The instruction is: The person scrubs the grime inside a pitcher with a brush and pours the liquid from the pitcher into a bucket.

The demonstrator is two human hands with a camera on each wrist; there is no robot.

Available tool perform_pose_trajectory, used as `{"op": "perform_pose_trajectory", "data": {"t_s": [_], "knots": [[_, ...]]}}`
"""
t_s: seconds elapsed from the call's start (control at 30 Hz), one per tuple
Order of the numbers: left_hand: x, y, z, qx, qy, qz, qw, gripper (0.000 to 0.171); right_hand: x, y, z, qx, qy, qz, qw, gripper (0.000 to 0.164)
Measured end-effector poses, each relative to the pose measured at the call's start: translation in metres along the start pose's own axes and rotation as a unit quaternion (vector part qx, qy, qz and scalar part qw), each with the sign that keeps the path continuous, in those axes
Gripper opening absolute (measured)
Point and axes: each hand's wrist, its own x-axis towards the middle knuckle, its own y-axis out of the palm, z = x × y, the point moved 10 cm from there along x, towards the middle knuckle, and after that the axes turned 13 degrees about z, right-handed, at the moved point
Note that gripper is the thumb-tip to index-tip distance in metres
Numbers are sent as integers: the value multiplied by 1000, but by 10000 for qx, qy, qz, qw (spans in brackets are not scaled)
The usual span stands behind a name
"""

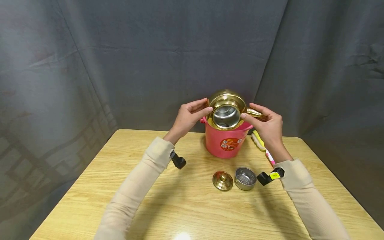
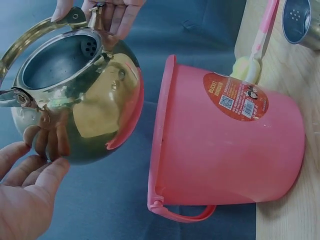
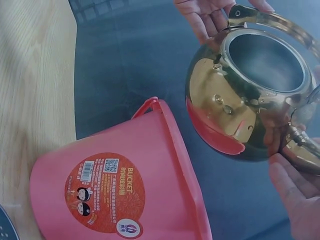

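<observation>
A shiny gold kettle [image 1: 227,99] is held up over the pink bucket [image 1: 217,143], tilted so its uncovered round mouth faces me. My left hand [image 1: 189,116] holds the kettle's left side, thumb and fingers against the metal. On the other side my right hand [image 1: 268,125] grips it beside the spout [image 1: 254,112]. Inside, the kettle's wall is silvery, and small holes show near the spout in the left wrist view. Droplets dot the gold body [image 3: 225,95] in the right wrist view. The bucket's contents are hidden.
A gold lid [image 1: 223,181] with a knob lies on the wooden table [image 1: 180,200]. Beside it stands a round metal strainer [image 1: 245,179] with holes in its bottom. Right of the bucket lies a brush [image 1: 259,141] with a pink and white handle. Grey curtains hang behind.
</observation>
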Motion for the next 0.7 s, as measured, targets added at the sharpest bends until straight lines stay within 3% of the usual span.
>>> {"op": "perform_pose_trajectory", "data": {"t_s": [0.2,0.47,0.7], "knots": [[-10,-5,-4,117,-100,-123,9998,49,-2,7,4,-224,87,207,9995,43],[-27,-16,-14,414,-181,-426,9981,46,-1,21,14,-39,139,530,9985,41],[-45,-26,-17,749,-373,-466,9954,43,-4,35,18,-88,419,835,9956,41]]}}
